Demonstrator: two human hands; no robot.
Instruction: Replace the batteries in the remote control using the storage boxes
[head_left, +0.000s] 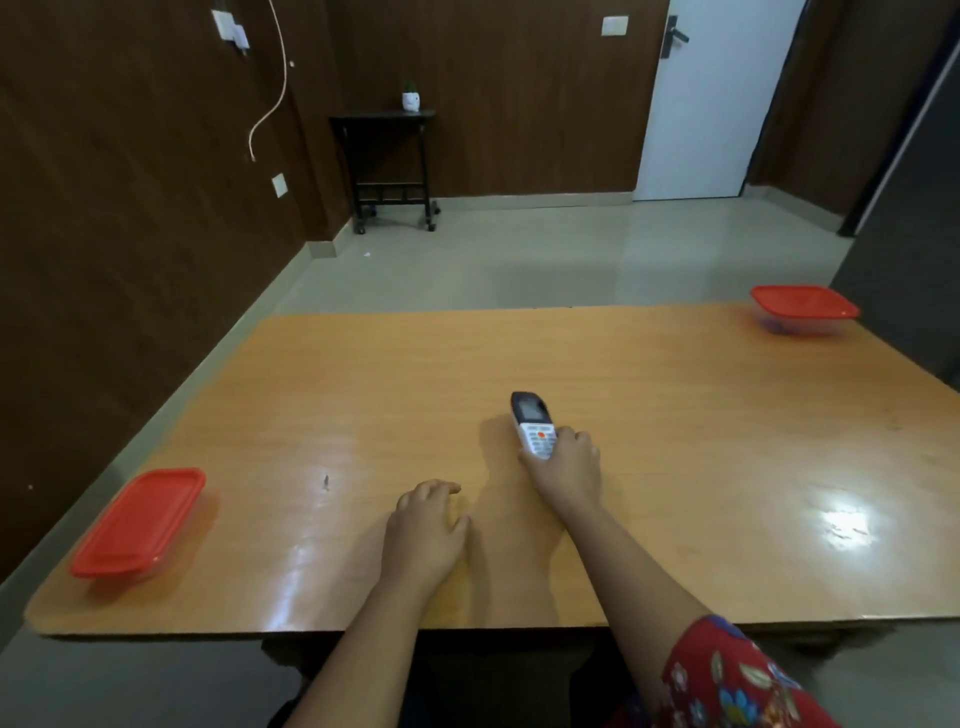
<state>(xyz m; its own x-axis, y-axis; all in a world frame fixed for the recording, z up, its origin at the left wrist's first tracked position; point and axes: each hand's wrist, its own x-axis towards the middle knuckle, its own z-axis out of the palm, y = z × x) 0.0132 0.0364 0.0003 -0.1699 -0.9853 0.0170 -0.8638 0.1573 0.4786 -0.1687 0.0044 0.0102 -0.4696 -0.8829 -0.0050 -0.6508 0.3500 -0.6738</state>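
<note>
A white remote control (532, 423) with a dark screen end and an orange button lies near the middle of the wooden table (675, 415). My right hand (569, 467) is closed around its near end. My left hand (426, 525) rests palm down on the table to the left, fingers slightly curled, holding nothing. One storage box with a red lid (137, 522) sits at the near left corner. A second red-lidded storage box (802, 309) sits at the far right corner; both lids are on and their contents are not clear.
Beyond the table's far edge is tiled floor, with a small black side table (387, 166) carrying a white pot against the brown wall. A white door (717, 98) stands at the back right. A dark panel (909, 234) borders the table's right side.
</note>
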